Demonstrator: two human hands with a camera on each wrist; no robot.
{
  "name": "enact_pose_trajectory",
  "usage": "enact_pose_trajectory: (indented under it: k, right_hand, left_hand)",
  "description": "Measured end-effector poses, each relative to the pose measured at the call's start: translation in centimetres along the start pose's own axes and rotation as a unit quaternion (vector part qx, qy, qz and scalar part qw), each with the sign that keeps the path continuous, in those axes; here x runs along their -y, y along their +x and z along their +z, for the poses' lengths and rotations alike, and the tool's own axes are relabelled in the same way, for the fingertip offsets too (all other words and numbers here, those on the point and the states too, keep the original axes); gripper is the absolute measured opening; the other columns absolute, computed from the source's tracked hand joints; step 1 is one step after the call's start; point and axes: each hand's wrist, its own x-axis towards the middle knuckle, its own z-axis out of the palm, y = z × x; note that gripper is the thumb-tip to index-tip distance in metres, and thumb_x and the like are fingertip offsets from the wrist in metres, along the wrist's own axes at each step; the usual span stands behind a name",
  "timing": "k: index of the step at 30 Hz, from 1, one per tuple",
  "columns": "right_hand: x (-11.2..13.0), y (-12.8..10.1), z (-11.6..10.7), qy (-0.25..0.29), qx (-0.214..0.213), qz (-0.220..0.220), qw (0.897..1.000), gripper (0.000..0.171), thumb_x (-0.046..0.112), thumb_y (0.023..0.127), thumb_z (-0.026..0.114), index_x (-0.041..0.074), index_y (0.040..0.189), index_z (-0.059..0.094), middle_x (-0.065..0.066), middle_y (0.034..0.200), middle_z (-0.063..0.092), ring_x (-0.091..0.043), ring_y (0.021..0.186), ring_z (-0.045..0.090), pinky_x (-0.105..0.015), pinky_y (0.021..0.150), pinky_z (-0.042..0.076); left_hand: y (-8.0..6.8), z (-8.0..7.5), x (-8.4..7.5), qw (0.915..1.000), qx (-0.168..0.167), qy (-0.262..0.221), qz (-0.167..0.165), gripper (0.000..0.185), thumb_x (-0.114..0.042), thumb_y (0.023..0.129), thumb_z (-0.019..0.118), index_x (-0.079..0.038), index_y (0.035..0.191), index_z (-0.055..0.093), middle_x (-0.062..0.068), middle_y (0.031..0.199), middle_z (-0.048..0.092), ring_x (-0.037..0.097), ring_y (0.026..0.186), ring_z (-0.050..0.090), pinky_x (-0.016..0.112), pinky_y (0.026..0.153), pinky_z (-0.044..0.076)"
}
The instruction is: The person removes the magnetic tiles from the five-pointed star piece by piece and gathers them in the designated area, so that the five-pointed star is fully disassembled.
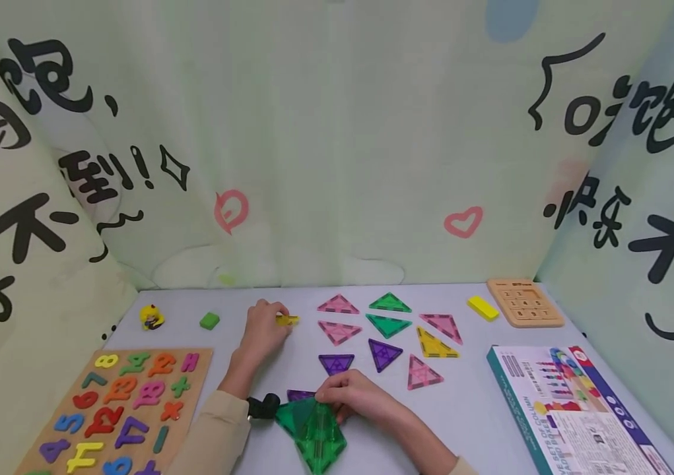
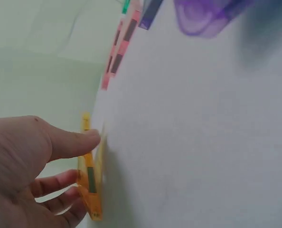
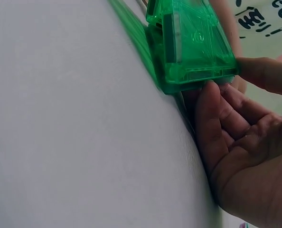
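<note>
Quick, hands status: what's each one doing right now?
Left hand: pinching the yellow tile.
Right hand: holding the green tile structure.

Bright, even light — soft wrist-view blur

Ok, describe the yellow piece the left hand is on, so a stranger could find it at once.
Start at the wooden number puzzle board on the table's left, then look past its far right corner to the left hand. The small yellow tile sits at its fingers, left of the loose triangles. Unlike those flat-lying pink, green and purple triangles, it is gripped and stands apart from the group.
</note>
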Motion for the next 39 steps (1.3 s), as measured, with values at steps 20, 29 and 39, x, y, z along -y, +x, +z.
enact_pose_trajectory:
  k: [20,29,39]
  right_hand:
    - [0.1,-0.3,0.0,0.028,-0.017,-0.017,0.999,0.026,0.023,0.089,0.067,0.0,0.095,0.074,0.004,0.072,0.062,-0.009,0.064,0.054,-0.023,0.06,0.05]
    - [0.1,-0.4,-0.2,0.026,-0.038,-0.017,0.999,0.028,0.025,0.09,0.069,-0.001,0.099,0.074,0.005,0.079,0.064,-0.01,0.065,0.054,-0.023,0.061,0.05]
    - [-0.1,-0.2,0.1,0.012,-0.009,-0.036,0.999,0.035,0.026,0.095,0.064,0.007,0.124,0.068,0.003,0.089,0.064,-0.011,0.071,0.053,-0.024,0.061,0.049]
  left_hand:
    - [-6.1,-4.0,0.5,0.9774,0.187,-0.097,-0.018,0.017,-0.025,0.091,0.072,-0.013,0.101,0.071,0.004,0.091,0.067,0.017,0.082,0.059,0.032,0.072,0.052]
    - [-8.7,-5.2,1.3,0.9303,0.332,-0.146,0.053,0.013,-0.02,0.085,0.078,-0.012,0.095,0.074,-0.002,0.083,0.068,0.015,0.079,0.055,0.028,0.071,0.046]
    - [-9.4,-4.6,1.2,0.9406,0.305,-0.126,0.079,0.011,-0.008,0.08,0.081,-0.011,0.083,0.07,-0.002,0.073,0.061,0.014,0.071,0.053,0.025,0.064,0.044]
